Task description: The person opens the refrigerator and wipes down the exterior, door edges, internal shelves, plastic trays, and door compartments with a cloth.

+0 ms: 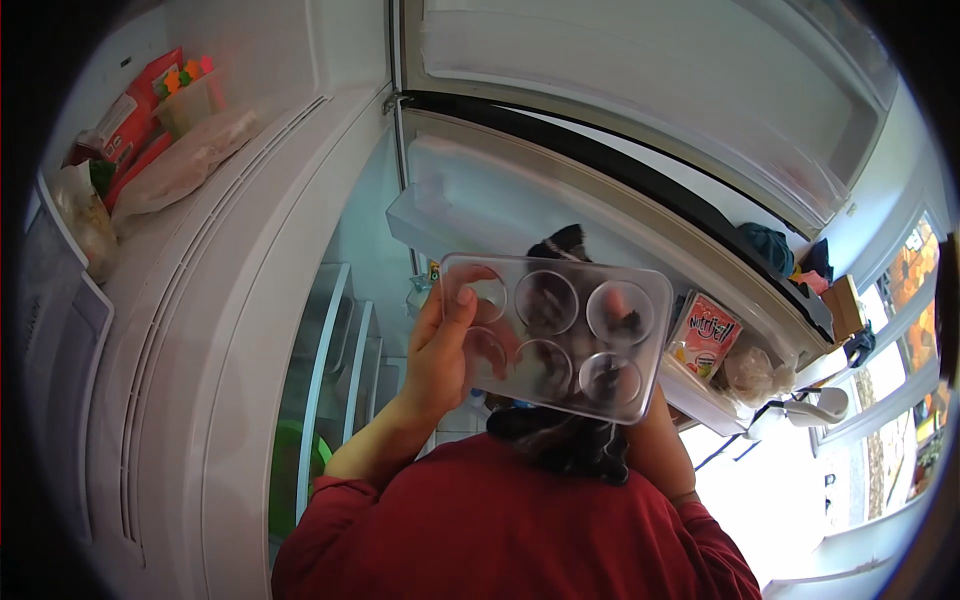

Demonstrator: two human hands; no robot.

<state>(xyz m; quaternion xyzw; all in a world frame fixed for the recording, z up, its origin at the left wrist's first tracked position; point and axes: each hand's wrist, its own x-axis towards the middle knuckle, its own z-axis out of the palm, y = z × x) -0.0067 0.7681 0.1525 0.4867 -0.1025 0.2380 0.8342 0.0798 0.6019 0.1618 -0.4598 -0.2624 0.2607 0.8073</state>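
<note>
A clear plastic tray with several round wells [555, 335] is held up in front of my chest, slightly tilted. My left hand [447, 335] is closed around its left edge, the thumb on the near face and the fingers showing through the plastic. Behind the tray's right part is my right hand [648, 428], mostly hidden; a finger shows dimly through a well. A black cloth with pale streaks [572, 445] hangs behind and below the tray, and its top end sticks out above. My right hand appears to grip this cloth against the tray's far side.
An open freezer compartment at left holds a wrapped pale bag [190, 165] and red packs [130, 125]. Below are fridge shelves [325, 345] and a green container [290, 470]. On the open lower door sit a Nutrijell box [706, 335] and a plastic bag [755, 375]. The freezer door [640, 90] stands open above.
</note>
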